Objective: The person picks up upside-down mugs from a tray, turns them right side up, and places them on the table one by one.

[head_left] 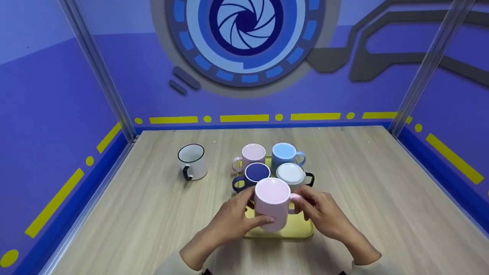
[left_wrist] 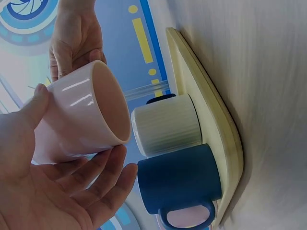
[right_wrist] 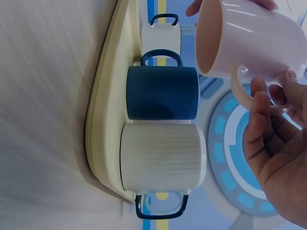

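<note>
Pink mug held mouth-down above a crowded tray

Both hands grasp the held pink mug [head_left: 272, 210]. The left hand [head_left: 233, 219] wraps thumb and fingers around its body, while the right hand [head_left: 324, 214] pinches the handle. The mug is upside down, base up, raised over the front part of a yellow tray [head_left: 296, 227] and touching neither the tray nor the other mugs.

Four more mugs, also bottom-up, stand close together on the tray. Directly behind the held one are a navy mug [head_left: 258, 172] on the left, its handle pointing left, and a ribbed white mug [head_left: 291, 174] on the right, whose black handle juts out just beyond the right hand in the head view. This pair blocks the way to the back of the tray. Behind them come a second pink mug [head_left: 253, 153], handle to the left, and a light blue mug [head_left: 284, 152], handle to the right.

Well apart to the left, on the bare wood of the bench [head_left: 153, 233], a black-rimmed white mug [head_left: 198, 168] stands upright, mouth up, its black handle toward the person. Blue-purple walls [head_left: 130, 88] with yellow dashes enclose the bench at the back and both sides, and metal posts [head_left: 100, 72] mark the corners.
</note>
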`<state>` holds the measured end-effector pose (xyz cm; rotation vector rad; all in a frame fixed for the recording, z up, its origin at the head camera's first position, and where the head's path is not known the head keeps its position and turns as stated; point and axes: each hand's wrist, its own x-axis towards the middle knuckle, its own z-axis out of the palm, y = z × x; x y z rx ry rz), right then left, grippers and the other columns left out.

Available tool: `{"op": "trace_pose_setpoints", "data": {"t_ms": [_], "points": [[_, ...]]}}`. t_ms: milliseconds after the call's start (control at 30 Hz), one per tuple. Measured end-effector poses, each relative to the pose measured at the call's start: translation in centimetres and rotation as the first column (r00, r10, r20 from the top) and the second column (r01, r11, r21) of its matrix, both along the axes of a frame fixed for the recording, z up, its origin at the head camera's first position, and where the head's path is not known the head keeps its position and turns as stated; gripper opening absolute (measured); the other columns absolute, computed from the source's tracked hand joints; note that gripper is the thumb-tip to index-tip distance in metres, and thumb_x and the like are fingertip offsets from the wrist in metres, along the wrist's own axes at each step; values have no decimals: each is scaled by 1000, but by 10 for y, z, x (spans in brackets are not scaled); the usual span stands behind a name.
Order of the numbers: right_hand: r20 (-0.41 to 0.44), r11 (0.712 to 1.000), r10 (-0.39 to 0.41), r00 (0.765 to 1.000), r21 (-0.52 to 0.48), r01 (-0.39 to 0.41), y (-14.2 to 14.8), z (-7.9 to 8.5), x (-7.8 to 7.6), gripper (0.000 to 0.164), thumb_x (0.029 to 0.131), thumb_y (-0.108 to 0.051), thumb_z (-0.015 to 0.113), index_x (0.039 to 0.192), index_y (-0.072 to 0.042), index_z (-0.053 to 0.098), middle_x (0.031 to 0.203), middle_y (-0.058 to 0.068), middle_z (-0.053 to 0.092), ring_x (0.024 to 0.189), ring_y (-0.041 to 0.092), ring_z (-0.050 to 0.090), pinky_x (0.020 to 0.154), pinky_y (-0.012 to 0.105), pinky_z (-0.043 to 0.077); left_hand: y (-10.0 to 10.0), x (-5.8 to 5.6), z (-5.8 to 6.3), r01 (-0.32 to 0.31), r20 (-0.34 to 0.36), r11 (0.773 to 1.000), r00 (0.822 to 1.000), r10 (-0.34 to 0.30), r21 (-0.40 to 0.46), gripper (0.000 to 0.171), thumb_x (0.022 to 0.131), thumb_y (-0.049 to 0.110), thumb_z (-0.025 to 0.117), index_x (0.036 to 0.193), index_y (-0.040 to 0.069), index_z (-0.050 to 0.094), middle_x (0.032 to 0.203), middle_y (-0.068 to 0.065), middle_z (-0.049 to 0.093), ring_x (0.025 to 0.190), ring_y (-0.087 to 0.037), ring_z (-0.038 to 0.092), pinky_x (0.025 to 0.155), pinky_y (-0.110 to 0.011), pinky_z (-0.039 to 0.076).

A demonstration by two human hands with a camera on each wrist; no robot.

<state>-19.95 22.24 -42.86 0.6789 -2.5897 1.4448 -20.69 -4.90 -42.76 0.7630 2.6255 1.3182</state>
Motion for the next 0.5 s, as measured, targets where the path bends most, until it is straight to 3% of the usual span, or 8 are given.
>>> {"op": "trace_pose_setpoints", "data": {"t_ms": [133, 333, 433, 500], "points": [[-44, 1000, -16, 999, -5, 16, -1, 1, 1, 12, 106, -31, 58, 101, -25, 67, 80, -3, 66, 65, 13, 60, 54, 27, 54, -2, 0, -1, 19, -29, 999, 999, -20, -40, 102, 79, 67, 79, 159, 22, 34, 138, 5, 59, 115, -10, 60, 100, -39, 55], [-29, 999, -44, 999, -8, 44, -1, 5, 2, 13, 106, -33, 57, 103, -25, 67, 80, -3, 65, 65, 13, 59, 55, 26, 53, -3, -3, -3, 50, -138, 994, 988, -64, -101, 138, 64, 62, 92, 166, 33, 4, 162, 0, 41, 137, -17, 53, 113, -44, 49], [-21, 999, -44, 999, -11, 44, -1, 6, 2, 13, 106, -33, 57, 103, -25, 67, 80, -3, 65, 65, 13, 60, 55, 26, 54, -2, -3, -4, 31, -269, 990, 961, -69, -141, 144, 64, 51, 97, 166, 36, -3, 164, -3, 37, 142, -21, 51, 113, -48, 49], [-19, 999, -43, 999, -17, 43, -1, 7, 3, 14, 106, -33, 57, 104, -24, 67, 80, -2, 64, 64, 13, 59, 54, 27, 54, -1, -2, -5, 15, -376, 987, 924, -74, -159, 143, 64, 44, 99, 166, 33, 0, 163, -5, 37, 141, -23, 51, 112, -49, 50]]}}
